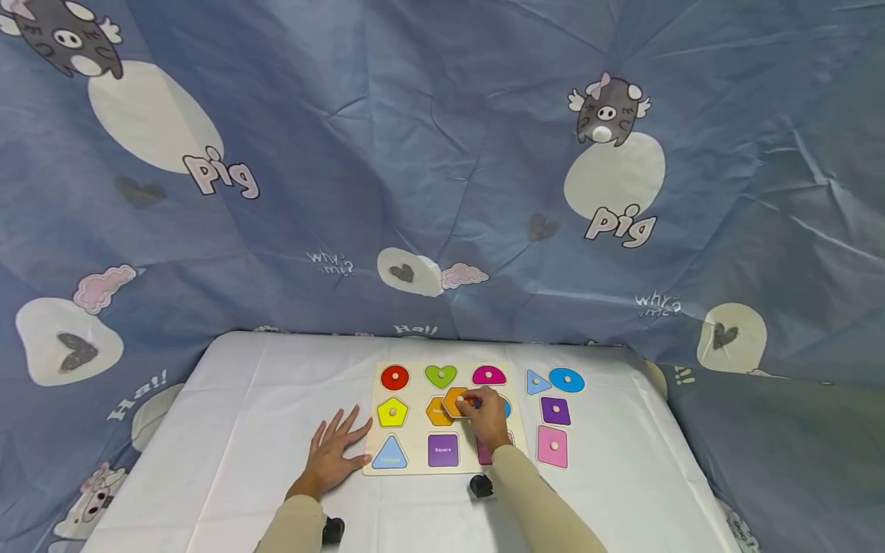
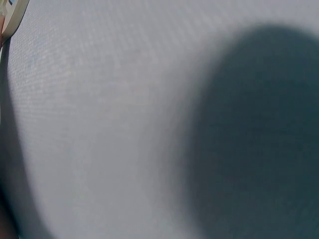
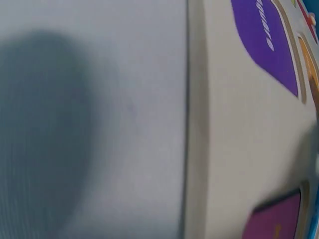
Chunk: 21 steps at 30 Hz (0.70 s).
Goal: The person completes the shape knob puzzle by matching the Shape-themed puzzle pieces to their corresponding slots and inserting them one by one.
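A wooden shape-puzzle board (image 1: 416,393) lies on the white table. My right hand (image 1: 488,418) pinches an orange hexagon piece (image 1: 452,402) at its knob, over the board. The piece is shifted to the upper right of the orange hexagon slot (image 1: 436,412) and partly covers it. My left hand (image 1: 332,453) rests on the cloth with fingers spread, its fingertips at the board's left edge. In the right wrist view, the purple square slot (image 3: 269,40) and the board's front edge show. My right hand and forearm hide part of the board's right side.
Right of the board lie a light blue triangle (image 1: 535,382), a blue oval (image 1: 567,379), a purple square (image 1: 555,411) and a pink rectangle (image 1: 552,446). A red circle (image 1: 395,377), green heart (image 1: 440,375) and yellow pentagon (image 1: 392,412) sit in the board. A patterned blue curtain (image 1: 442,169) hangs behind.
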Tool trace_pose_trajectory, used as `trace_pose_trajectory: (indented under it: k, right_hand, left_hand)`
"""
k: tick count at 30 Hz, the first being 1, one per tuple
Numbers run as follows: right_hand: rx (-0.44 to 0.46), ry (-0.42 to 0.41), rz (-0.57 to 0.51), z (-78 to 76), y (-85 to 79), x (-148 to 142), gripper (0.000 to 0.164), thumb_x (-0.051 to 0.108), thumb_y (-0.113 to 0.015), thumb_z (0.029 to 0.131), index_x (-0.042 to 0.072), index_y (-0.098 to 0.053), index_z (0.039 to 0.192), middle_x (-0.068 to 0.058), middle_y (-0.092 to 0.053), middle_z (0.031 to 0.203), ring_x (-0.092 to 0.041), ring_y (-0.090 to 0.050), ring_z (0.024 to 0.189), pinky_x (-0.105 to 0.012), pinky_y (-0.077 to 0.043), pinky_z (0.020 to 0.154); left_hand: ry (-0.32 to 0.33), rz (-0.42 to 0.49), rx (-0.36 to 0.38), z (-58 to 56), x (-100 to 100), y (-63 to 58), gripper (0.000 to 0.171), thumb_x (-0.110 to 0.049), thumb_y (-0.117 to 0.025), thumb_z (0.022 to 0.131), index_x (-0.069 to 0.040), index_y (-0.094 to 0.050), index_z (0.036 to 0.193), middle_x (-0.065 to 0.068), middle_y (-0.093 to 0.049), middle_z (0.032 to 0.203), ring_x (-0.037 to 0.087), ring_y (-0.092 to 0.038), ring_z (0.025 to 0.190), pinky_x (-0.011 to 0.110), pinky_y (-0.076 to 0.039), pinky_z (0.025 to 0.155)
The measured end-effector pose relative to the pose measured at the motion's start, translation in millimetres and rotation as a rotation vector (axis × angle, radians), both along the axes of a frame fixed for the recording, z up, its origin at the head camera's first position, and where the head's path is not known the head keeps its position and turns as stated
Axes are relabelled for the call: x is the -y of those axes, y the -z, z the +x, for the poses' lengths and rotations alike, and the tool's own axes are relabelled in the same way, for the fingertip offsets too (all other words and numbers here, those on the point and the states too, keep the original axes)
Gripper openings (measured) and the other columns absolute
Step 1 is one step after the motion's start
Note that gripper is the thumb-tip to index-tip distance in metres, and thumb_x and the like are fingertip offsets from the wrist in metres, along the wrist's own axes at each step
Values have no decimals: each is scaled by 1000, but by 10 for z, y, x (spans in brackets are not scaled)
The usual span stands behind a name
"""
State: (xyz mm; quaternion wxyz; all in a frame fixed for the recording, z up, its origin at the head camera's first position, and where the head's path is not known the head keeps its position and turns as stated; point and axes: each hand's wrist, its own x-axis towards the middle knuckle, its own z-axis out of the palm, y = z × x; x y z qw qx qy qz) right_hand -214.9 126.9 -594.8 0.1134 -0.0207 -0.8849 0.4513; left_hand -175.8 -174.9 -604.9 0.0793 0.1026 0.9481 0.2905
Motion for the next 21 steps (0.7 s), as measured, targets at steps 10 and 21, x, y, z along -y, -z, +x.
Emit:
trace_pose_trajectory:
  k: [10, 21]
  right_hand:
    - [35, -1, -9, 5, 42, 198, 10, 8, -78, 80, 2, -74, 86, 0, -55, 72, -14, -48, 68, -22, -43, 60]
    - [45, -11, 59, 5, 102, 286, 10, 13, -78, 80, 5, -75, 85, 2, -57, 74, -13, -48, 70, -24, -44, 62]
  left_hand:
    - [-2, -5, 1, 4, 10, -4, 67, -32, -76, 78, -18, -52, 139, 11, -28, 157, 37, -12, 145, 56, 1, 115]
    - [2, -5, 7, 12, 12, -21, 67, -32, -75, 79, -18, -51, 140, 10, -27, 157, 37, -12, 146, 56, 1, 115]
